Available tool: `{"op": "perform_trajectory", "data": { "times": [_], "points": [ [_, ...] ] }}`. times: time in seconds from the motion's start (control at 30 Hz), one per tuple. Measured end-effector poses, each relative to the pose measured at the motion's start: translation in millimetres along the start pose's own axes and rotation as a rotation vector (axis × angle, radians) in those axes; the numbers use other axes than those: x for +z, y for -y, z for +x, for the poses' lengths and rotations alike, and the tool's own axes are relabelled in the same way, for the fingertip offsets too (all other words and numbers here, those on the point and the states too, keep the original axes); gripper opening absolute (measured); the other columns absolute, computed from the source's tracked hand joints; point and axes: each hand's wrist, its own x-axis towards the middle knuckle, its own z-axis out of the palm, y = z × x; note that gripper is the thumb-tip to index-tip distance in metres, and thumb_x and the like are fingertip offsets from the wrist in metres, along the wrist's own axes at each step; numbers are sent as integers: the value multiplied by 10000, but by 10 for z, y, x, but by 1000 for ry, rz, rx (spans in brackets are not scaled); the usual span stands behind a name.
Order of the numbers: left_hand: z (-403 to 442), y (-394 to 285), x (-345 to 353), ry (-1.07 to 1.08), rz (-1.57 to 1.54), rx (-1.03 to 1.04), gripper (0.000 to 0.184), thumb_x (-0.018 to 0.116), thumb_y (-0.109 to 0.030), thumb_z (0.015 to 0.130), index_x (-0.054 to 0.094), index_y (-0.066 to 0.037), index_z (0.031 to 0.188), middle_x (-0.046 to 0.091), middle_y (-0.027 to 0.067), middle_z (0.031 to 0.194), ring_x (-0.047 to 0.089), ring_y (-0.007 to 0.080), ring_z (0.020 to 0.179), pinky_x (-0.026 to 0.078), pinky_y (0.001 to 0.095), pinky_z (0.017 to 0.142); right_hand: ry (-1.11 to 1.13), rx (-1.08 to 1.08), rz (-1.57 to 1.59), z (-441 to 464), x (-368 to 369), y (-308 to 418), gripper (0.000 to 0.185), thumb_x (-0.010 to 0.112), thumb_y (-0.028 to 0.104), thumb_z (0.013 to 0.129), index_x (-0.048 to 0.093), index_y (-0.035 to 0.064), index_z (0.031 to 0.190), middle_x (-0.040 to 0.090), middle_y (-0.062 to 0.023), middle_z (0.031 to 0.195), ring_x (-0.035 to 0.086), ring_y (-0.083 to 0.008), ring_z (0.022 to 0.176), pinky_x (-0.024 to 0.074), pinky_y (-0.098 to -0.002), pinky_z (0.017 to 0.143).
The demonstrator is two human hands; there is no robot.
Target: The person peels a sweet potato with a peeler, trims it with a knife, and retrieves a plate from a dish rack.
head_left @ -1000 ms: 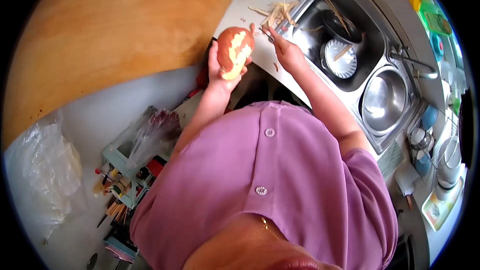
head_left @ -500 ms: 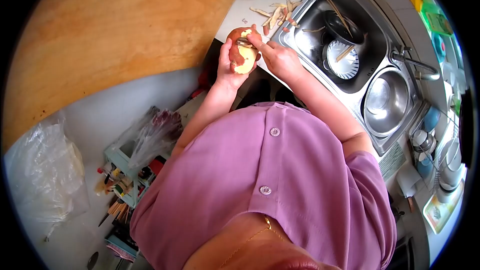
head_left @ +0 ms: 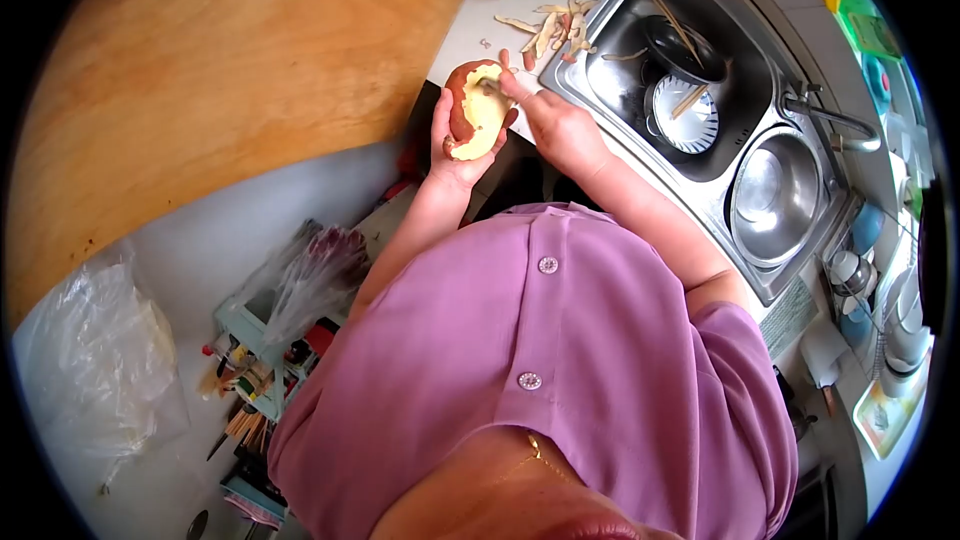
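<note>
1. The fingers of the left hand [head_left: 456, 155] are bent around the sweet potato [head_left: 482, 127], which they hold from below, with the thumb lying along its left side.
2. The fingers of the right hand [head_left: 570, 132] are folded around a peeler [head_left: 487, 86], and its head is on the upper part of the sweet potato (only a small, blurred metal piece is visible, the handle being hidden).
3. The sweet potato is held up in front of the person's body, beside the edge of the white tabletop [head_left: 478, 22]. Reddish skin covers its left side, and pale yellow flesh is bare on the side turned to the right hand.
4. Beyond the hands, thin peelings [head_left: 546, 34] lie in a loose heap on the tabletop, near the sink [head_left: 612, 88].
5. In the larger basin are a black pan [head_left: 660, 38], with chopsticks [head_left: 672, 22] lying across it, and a white bowl [head_left: 703, 131] with dark stripes at its rim. The faucet [head_left: 842, 121] stands at the far side.
6. On the left there is a broad wooden panel [head_left: 250, 60] and, lower, a transparent plastic bag [head_left: 100, 350].
</note>
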Motion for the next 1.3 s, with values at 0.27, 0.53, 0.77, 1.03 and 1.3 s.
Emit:
{"op": "perform_trajectory", "data": {
  "times": [0.27, 0.53, 0.77, 1.03, 1.3],
  "points": [
    [-4, -11, -39, 239, -114, -88, 651, 535, -576, 837, 500, -110, 1289, 573, 163, 1198, 611, 331, 956, 574, 339, 633, -6, 271, 124, 99, 185, -622, 518, 482, 89, 885, 432, 233, 1381, 640, -178, 825, 635, -349, 719, 508, -439, 647],
    [38, 38, 12, 130, -146, -21, 622, 499, -573, 858, 519, -106, 1269, 617, 132, 1128, 634, 324, 912, 580, 333, 596, -9, 11, 22, 55, -7, 22, 563, 544, 61, 854, 446, 237, 1380, 619, -146, 788, 612, -349, 630, 507, -435, 585],
    [-10, -12, 54, 253, -195, -82, 706, 492, -575, 859, 462, -43, 1322, 585, 185, 1180, 609, 378, 994, 587, 402, 693, 65, 363, 119, 76, 115, -554, 496, 463, 121, 912, 417, 240, 1391, 631, -175, 720, 643, -339, 715, 508, -440, 666],
    [13, -37, 146, 241, -52, -81, 706, 533, -561, 852, 429, -70, 1349, 566, 162, 1216, 616, 337, 996, 593, 389, 700, -127, 55, 207, 18, -83, -127, 529, 530, 81, 890, 422, 205, 1393, 606, -140, 854, 607, -315, 638, 502, -394, 593],
    [-72, 32, 152, 220, -12, -154, 678, 542, -596, 841, 453, -130, 1325, 560, 140, 1206, 636, 282, 846, 542, 304, 570, 4, 303, 241, 105, 60, -440, 518, 505, 83, 883, 426, 207, 1380, 650, -184, 948, 641, -363, 764, 517, -441, 677]
  ]
}}
